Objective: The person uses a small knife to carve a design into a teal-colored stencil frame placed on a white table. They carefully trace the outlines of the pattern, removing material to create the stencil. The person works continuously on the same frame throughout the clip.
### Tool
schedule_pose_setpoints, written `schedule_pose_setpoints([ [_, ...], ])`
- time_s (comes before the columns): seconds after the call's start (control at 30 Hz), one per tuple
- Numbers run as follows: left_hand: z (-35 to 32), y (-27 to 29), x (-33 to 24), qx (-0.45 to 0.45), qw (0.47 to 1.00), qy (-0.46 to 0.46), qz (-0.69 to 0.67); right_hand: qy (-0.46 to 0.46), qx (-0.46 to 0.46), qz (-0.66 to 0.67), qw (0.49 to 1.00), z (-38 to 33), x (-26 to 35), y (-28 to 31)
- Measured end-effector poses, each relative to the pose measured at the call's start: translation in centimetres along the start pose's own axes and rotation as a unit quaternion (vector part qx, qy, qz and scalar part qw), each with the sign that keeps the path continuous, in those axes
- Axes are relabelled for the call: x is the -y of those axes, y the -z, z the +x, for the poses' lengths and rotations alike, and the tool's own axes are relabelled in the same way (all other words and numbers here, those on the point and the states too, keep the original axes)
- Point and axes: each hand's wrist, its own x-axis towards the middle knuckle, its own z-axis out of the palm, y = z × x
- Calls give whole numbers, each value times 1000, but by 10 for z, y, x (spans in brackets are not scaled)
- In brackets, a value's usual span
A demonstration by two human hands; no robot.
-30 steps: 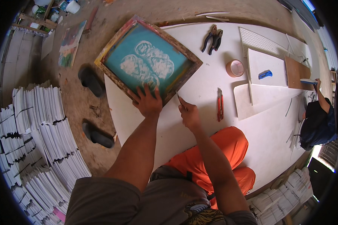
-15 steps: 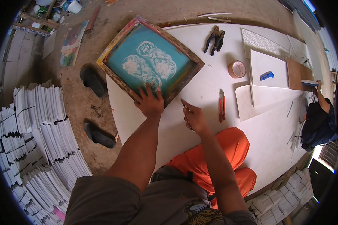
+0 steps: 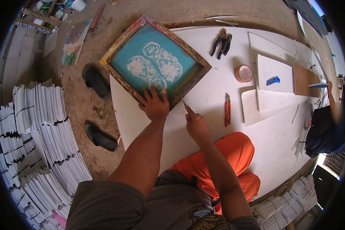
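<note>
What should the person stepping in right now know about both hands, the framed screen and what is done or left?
Left hand: spread flat on the near corner of the wooden-framed screen, pinning it to the white board.
Right hand: pinching a thin pointed tool, tip at the frame's near edge.
Nearby: red utility knife, tape roll, pliers.
Done: screen laid flat, steadied.
Left: work at that frame edge looks under way; how far along cannot be told.

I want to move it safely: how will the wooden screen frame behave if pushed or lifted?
The frame looks rigid, so it should slide flat on the white board. Its teal mesh seems thin, probably easy to puncture. The left hand pressing suggests it shifts easily.
</note>
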Motion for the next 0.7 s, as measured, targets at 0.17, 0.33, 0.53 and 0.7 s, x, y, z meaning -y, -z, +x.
schedule_pose_setpoints([
  [0.17, 0, -3, 2, -9, 1000, -6, -1, 7, 2, -4, 1000, -1, 1, -1],
  [0.33, 1, -5, 2, -5, 1000, -4, -3, -4, 9, -21, 1000, -2, 7, -1],
  [0.53, 1, -4, 2, 2, 1000, 0, -5, 0, 3, -15, 1000, -2, 4, -2],
  [0.7, 0, 3, -2, 24, 1000, 4, -3, -8, 11, -13, 1000, -2, 4, 1],
])
